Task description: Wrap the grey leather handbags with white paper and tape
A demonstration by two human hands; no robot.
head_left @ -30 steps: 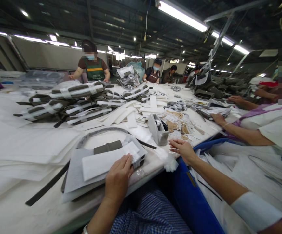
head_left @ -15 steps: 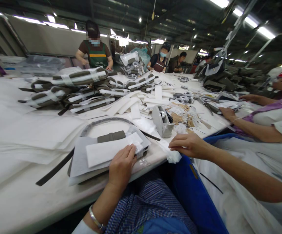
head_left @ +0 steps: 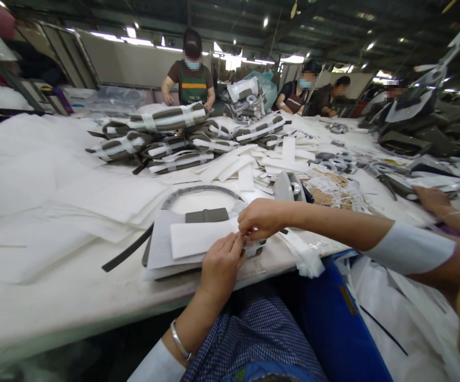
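In front of me on the table lies a dark grey-brown bag with grey-white wrapping paper and a white foam strip over it. Its wrapped handle arches behind it, and a dark strap sticks out to the left. My left hand rests on the strip's right end, fingers stretched out. Beside its fingertips my right hand is closed in a pinch at the bag's right side; what it pinches is hidden. A tape dispenser stands behind my right forearm.
Wrapped bags are piled at the back, with loose white strips before them. White sheets cover the left. Tags with strings lie right of the dispenser. A blue bin stands below the table edge. Co-workers stand beyond.
My right hand has moved left from beside the tape dispenser to the bag, meeting my left fingertips. My left hand stays on the strip. The view has turned left.
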